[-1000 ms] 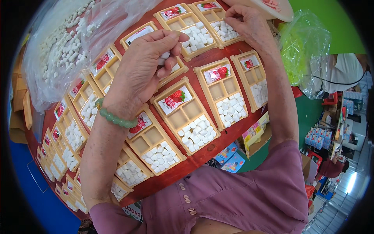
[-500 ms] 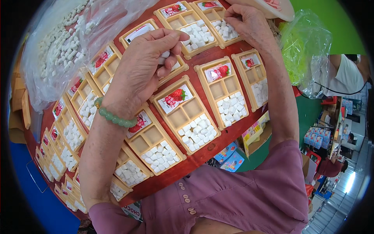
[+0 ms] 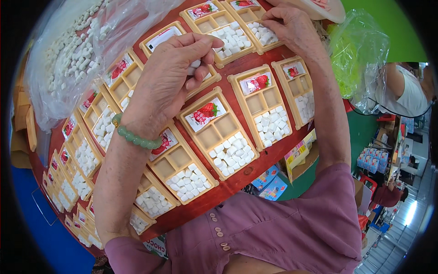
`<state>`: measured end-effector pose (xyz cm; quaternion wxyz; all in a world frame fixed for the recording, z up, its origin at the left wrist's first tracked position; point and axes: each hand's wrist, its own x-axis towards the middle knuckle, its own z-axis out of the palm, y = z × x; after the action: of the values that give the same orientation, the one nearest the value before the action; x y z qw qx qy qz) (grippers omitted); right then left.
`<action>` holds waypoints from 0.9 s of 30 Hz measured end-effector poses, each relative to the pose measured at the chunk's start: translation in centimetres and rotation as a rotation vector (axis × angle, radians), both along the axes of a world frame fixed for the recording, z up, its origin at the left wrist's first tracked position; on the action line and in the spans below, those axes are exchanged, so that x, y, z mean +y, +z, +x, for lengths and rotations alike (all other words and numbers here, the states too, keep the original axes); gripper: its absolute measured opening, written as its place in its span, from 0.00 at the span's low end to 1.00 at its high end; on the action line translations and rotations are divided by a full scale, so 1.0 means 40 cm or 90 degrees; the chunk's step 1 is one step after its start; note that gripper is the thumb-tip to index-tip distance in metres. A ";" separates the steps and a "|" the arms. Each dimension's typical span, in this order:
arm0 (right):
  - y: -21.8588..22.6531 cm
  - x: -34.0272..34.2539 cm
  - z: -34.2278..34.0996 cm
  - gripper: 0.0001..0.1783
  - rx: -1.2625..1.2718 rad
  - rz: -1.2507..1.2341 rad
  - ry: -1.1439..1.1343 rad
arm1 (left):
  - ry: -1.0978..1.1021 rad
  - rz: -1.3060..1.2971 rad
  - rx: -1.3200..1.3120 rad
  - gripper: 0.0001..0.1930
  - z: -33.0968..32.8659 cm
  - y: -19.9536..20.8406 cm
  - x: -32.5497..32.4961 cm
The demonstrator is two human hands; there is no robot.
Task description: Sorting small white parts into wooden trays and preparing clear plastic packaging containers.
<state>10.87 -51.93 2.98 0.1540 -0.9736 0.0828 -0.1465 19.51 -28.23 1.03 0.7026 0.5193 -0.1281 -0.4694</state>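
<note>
My left hand (image 3: 171,75), with a green bead bracelet (image 3: 137,138) at its wrist, is curled over the middle trays. White marshmallows (image 3: 193,67) show between its bent fingers. At the far right, my right hand (image 3: 296,32) reaches over a beige compartment tray (image 3: 249,18). Its fingertips are pinched together just above the marshmallows (image 3: 263,34) there, and what lies between them is hidden. Left of that stands another tray (image 3: 214,20), its large compartment heaped with marshmallows. Each of these two trays holds a strawberry-printed sachet in its top slot.
Several similar trays (image 3: 219,130) stand in rows on the red table (image 3: 237,187). A clear plastic bag (image 3: 114,27) of loose marshmallows lies at the far left. At the far right are a pale bowl (image 3: 335,13) with pink pieces and a bag of yellow-green material (image 3: 344,59).
Both hands stay almost where they were. My right fingers have shifted very slightly over the same tray; the left still grips its marshmallows.
</note>
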 end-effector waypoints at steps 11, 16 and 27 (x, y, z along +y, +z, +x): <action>-0.020 0.004 -0.044 0.13 0.108 0.126 -0.015 | -0.006 0.005 -0.002 0.14 -0.002 0.001 -0.001; -0.023 0.019 -0.039 0.12 0.095 0.060 -0.026 | -0.002 0.008 -0.004 0.14 0.000 0.000 -0.002; -0.064 -0.069 -0.027 0.11 0.070 0.350 -0.040 | 0.006 0.021 -0.006 0.13 0.000 0.003 0.007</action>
<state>9.80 -54.69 0.43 0.4030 -0.8987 0.1580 -0.0703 19.53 -27.95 1.17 0.6958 0.5333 -0.1209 -0.4656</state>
